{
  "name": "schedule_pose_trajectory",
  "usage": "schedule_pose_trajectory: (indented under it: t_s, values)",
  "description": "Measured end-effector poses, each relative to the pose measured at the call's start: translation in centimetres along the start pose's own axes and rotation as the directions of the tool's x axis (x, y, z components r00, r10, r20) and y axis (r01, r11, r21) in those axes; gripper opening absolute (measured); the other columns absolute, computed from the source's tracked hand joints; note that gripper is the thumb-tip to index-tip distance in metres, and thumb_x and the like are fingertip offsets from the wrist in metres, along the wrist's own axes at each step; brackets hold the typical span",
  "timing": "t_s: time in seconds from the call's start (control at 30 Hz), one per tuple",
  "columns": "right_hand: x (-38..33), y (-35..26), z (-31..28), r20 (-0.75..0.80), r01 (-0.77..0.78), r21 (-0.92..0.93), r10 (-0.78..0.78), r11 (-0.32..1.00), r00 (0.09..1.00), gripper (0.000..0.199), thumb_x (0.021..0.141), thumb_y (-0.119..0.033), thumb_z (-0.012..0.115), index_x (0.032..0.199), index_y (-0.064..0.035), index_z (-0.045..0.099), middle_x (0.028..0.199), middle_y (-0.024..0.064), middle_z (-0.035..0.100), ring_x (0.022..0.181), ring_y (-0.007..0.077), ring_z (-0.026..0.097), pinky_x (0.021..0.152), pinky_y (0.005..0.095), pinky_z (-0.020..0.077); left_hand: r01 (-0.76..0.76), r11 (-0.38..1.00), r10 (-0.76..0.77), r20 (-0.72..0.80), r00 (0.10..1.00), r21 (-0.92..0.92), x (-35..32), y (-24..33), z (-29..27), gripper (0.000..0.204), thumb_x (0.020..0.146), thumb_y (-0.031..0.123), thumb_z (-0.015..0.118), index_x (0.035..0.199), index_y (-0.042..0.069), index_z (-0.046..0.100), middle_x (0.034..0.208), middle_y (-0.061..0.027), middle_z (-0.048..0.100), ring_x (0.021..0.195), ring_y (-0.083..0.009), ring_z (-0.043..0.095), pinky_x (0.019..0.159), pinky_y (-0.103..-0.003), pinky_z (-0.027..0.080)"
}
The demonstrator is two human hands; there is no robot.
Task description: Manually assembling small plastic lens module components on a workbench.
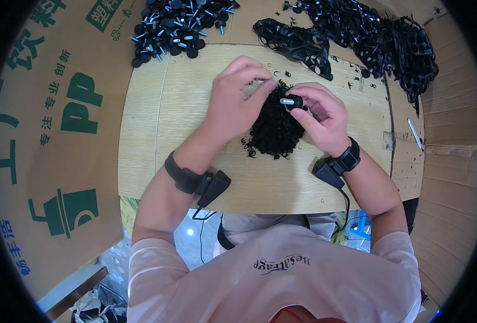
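Note:
My right hand (327,118) grips a bolt with a round black head (296,101) between thumb and fingers. Its bright metal shank points left. Just across from it, my left hand (235,99) is pinched, thumb against fingertips. Whatever may be between those tips is too small to make out. Both hands hover over a heap of curly black trimmings (276,132) on the wooden tabletop (222,183), and the heap is partly hidden by them.
Many black-headed bolts (176,27) lie piled at the far left. Perforated black sheets (297,46) with more bolts spread along the far right. A white stick-like tool (414,133) rests by the right edge. Cardboard walls (60,161) flank the table; cables hang from both wrist straps.

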State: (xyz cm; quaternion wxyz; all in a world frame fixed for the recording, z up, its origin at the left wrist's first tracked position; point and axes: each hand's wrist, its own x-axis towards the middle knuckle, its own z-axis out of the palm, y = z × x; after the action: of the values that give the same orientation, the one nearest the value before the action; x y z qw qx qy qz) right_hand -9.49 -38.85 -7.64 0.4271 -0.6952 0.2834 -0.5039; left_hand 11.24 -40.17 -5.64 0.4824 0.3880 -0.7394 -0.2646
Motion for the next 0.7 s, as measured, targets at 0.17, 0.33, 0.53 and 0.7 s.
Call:
schedule_pose_trajectory:
  t_s: [0.17,0.33,0.53,0.7]
  values:
    - [-0.1,-0.7,-0.4,0.129,0.024,-0.117,-0.009,0.993,0.992,0.026,0.088,-0.003,0.066,0.113,0.0027,0.063,0.109,0.0118,0.062,0.09,0.0143,0.062,0.077,0.0245,0.0519,0.047,0.994,0.001,-0.43,0.903,0.102,1.1,-3.2,-2.4,0.006,0.085,0.006,0.068,0.089,0.001,0.069,0.094,-0.0074,0.062,0.087,-0.0163,0.06,0.072,-0.027,0.05]
    - [-0.5,0.4,-0.4,-0.042,-0.05,0.065,0.053,0.997,0.998,0.025,0.092,-0.006,0.062,0.115,0.0018,0.061,0.106,0.0096,0.062,0.089,0.0135,0.063,0.076,0.0259,0.052,0.134,0.949,-0.21,-0.257,0.943,-0.284,0.8,-1.8,-2.6,0.004,0.086,0.003,0.068,0.09,0.001,0.069,0.098,-0.0043,0.062,0.091,-0.0132,0.058,0.079,-0.026,0.047]
    - [0.4,1.0,-0.9,-0.225,-0.118,0.206,0.165,0.971,0.96,0.024,0.096,-0.006,0.058,0.118,0.0011,0.058,0.103,0.007,0.064,0.089,0.0127,0.063,0.082,0.0275,0.0518,0.131,0.925,-0.087,0.136,0.987,-0.356,-0.2,-1.5,-0.5,0.009,0.086,0.008,0.07,0.092,0.001,0.072,0.097,-0.0064,0.065,0.09,-0.0136,0.059,0.077,-0.027,0.047]
    - [0.5,0.7,-0.7,-0.226,-0.142,0.218,0.192,0.965,0.955,0.024,0.096,-0.008,0.058,0.118,0.0003,0.058,0.102,0.0053,0.064,0.09,0.0111,0.061,0.083,0.0273,0.0518,0.29,0.925,-0.197,0.342,0.919,-0.245,-0.2,0.2,-0.8,0.009,0.085,0.008,0.071,0.088,0.0,0.073,0.09,-0.0082,0.069,0.082,-0.0141,0.062,0.074,-0.027,0.048]
